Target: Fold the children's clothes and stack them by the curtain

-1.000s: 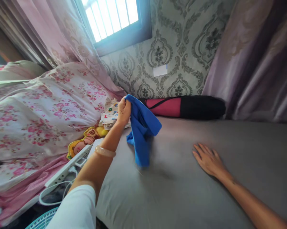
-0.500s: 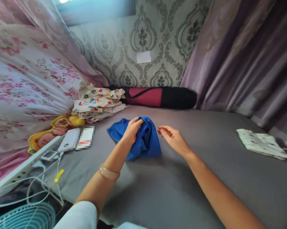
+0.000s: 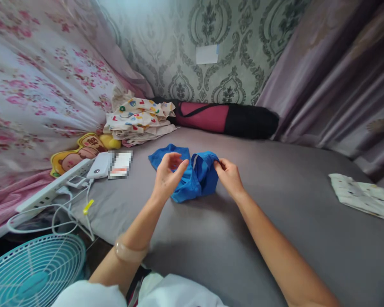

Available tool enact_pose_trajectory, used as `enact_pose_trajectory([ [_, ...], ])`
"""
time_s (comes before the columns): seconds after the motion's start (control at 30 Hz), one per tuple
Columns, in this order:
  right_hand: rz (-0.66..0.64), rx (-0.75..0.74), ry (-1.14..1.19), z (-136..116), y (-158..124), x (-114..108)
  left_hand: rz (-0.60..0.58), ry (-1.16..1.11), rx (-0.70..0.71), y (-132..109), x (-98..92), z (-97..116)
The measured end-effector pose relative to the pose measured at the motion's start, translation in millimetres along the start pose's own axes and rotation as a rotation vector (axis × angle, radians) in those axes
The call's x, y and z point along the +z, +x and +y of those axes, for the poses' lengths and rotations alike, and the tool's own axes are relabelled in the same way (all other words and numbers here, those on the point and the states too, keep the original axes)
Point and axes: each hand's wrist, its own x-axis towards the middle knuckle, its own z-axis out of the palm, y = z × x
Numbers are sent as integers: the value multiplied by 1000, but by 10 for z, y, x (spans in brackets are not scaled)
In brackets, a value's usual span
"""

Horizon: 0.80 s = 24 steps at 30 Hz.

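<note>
A crumpled blue garment (image 3: 194,183) rests on the grey sheet (image 3: 192,234), its exact kind unclear. A small white strip, perhaps a label, shows inside its fold. My right hand (image 3: 228,172) pinches the upper right edge of the cloth and holds it raised. My left hand (image 3: 169,175) is at the garment's left side, thumb and fingers apart, with nothing gripped between them. Part of the cloth lies behind the left fingers and is hidden. A pale bangle (image 3: 131,251) is on my left forearm.
Folded patterned clothes (image 3: 140,117) and a red and black long bag (image 3: 220,119) lie along the wall. At left are a power strip (image 3: 51,187), power bank (image 3: 99,165), cables and a teal fan (image 3: 35,273). A folded white cloth (image 3: 361,196) lies at right.
My right hand has moved left and taken hold of the garment's edge. My left hand has let go and opened. The view has tilted down, bringing more of the fan into sight.
</note>
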Motion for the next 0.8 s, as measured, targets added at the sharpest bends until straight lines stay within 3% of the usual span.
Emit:
enact_pose_trajectory([
  [0.03,12,-5,9,1,15,18,56,72,43,-131,-52,-14],
  [0.1,33,-20,24,14,47,64,51,185,85,-401,-127,-69],
  [0.27,103,-54,59,9,98,200,-198,446,195,-810,-180,-293],
  [0.37,111,-60,86,-33,95,234,-227,520,202,-819,-190,-398],
  [0.5,78,-53,92,-61,55,178,-236,497,110,-743,-193,-455],
  [0.67,89,-63,10,-83,8,-8,-225,383,-89,-682,-171,-478],
  [0.8,126,-104,-73,-169,-22,-252,-298,335,-104,-649,-191,-442],
])
